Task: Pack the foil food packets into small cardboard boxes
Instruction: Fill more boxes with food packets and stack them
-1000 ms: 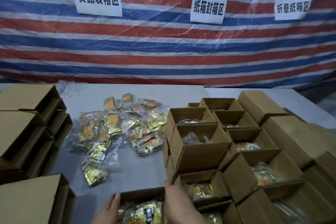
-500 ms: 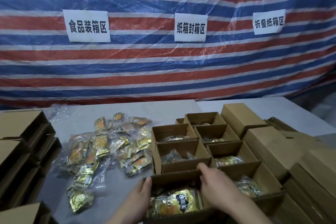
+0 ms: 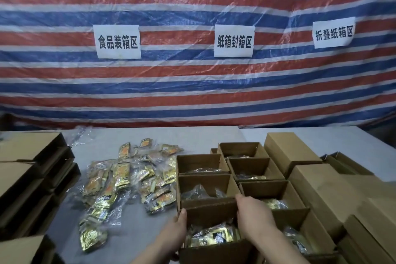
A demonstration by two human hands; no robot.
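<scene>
Tarp signs read 食品装箱区, 纸箱封箱区, 折叠纸箱区; both hands (image 3: 216,224) grip a packet-filled box (image 3: 211,213).

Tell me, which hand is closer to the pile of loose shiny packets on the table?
Left. The left hand holds the box's side facing the packet pile; the right hand is across the box, farther away.

A red, white and blue striped plastic tarpaulin (image 3: 192,83) hangs behind; three white paper signs (image 3: 118,41) with black characters are fixed to it.

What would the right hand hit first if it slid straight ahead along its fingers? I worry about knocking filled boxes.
Probably the open box just beyond the box the right hand holds; depth is unclear.
</scene>
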